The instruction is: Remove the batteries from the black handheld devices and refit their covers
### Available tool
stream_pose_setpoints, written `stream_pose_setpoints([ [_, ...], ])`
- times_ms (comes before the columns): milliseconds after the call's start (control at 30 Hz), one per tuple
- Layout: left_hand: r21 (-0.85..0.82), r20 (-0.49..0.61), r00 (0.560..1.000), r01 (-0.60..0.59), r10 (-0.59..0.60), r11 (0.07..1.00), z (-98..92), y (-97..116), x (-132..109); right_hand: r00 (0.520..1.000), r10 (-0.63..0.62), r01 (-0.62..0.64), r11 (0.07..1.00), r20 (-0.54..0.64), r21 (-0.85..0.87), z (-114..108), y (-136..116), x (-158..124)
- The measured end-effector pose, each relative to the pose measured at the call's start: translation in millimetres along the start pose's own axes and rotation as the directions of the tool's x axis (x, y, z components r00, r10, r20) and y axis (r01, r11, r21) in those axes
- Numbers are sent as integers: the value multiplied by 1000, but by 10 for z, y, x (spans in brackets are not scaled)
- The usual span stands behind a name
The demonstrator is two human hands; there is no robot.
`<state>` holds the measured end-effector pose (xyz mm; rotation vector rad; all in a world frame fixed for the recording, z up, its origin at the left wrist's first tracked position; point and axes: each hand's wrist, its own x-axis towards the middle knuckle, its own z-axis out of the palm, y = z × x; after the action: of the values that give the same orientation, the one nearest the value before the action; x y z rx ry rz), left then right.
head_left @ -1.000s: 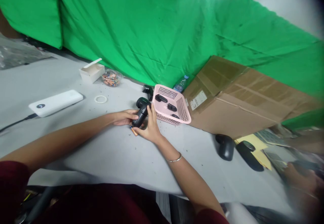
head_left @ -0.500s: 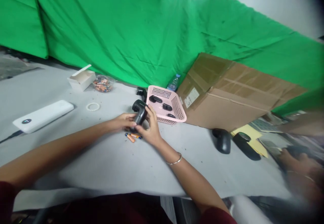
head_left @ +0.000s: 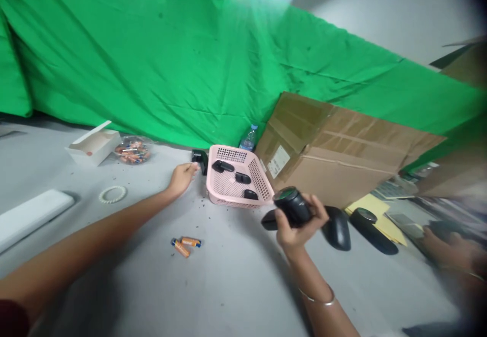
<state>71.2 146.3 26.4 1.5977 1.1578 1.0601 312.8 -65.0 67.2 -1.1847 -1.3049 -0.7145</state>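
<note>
Far right, against the green cloth: a big cardboard box (head_left: pixel 342 154). Beneath everything, a grey table (head_left: pixel 236 296). Far middle, a pink basket (head_left: pixel 266 191), holding three small black pieces (head_left: pixel 222 166). Far left, an open white box (head_left: pixel 93 146), inside hidden; just right of it, a clear bowl (head_left: pixel 149 148) heaped with orange batteries (head_left: pixel 129 153). Near right, the right hand (head_left: pixel 299 230), clenched around a black device (head_left: pixel 292 206), raised just right of the basket. Left hand (head_left: pixel 181 178) loosely open, fingertips at a small black gadget (head_left: pixel 200 158) by the basket's far left corner. Near middle, two loose batteries (head_left: pixel 185 244).
</note>
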Motion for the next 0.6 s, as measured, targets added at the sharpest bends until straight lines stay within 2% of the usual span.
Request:
stream_pose_setpoints([
  [100, 138, -31, 997, 73, -69, 988, 149, 15, 434, 973, 229, -229, 943, -29, -242, -200, 465, 180],
  [167, 223, -36, 993, 122, -117, 967, 246, 78, 652, 897, 443, -408, 822, -5, -397, -303, 727, 224],
  [233, 292, -37, 987, 163, -159, 942, 320, 141, 812, 788, 614, -486, 660, 38, -573, -362, 904, 211],
  [300, 338, -24, 978, 201, -206, 919, 358, 176, 922, 703, 706, -439, 525, 85, -730, -378, 986, 172],
  [367, 357, -13, 968, 239, -251, 903, 351, 175, 987, 651, 750, -357, 438, 116, -825, -367, 1001, 133],
  [500, 287, -81, 953, 302, -292, 909, 197, 119, 994, 614, 781, -290, 356, 112, -888, -339, 989, 88],
  [600, 117, -112, 933, 354, -342, 928, -6, 89, 886, 592, 800, -277, 314, 97, -908, -347, 1041, 58],
])
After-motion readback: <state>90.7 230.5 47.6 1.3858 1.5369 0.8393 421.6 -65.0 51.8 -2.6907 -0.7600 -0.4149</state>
